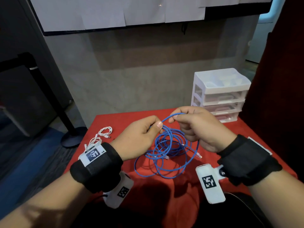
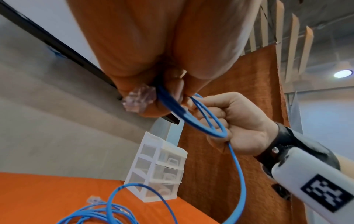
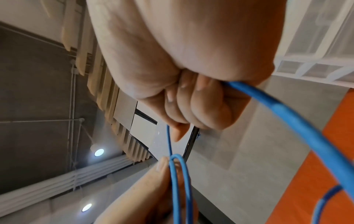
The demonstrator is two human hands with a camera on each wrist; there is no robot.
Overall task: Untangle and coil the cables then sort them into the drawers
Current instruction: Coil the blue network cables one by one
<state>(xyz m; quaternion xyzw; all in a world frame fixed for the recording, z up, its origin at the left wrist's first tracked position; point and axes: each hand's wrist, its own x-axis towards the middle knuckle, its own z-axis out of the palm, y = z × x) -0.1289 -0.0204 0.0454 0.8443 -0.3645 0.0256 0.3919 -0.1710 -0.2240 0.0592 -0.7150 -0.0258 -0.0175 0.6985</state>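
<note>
On the red table (image 1: 115, 119) sits one blue cable (image 1: 171, 150), a messy heap of tangled loops with clear plugs, plus two small white cable bundles (image 1: 105, 131) off to the left. Both hands pinch one raised strand: left hand (image 1: 139, 137), right hand (image 1: 200, 127). One clear three-drawer unit (image 1: 220, 94) stands at the far right corner, drawers closed, red tabletop bare between it and the heap.

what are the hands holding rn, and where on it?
Both hold the blue cable. Left hand pinches it just behind a clear plug; right hand grips a raised loop. The rest lies tangled on the red cloth.
</note>
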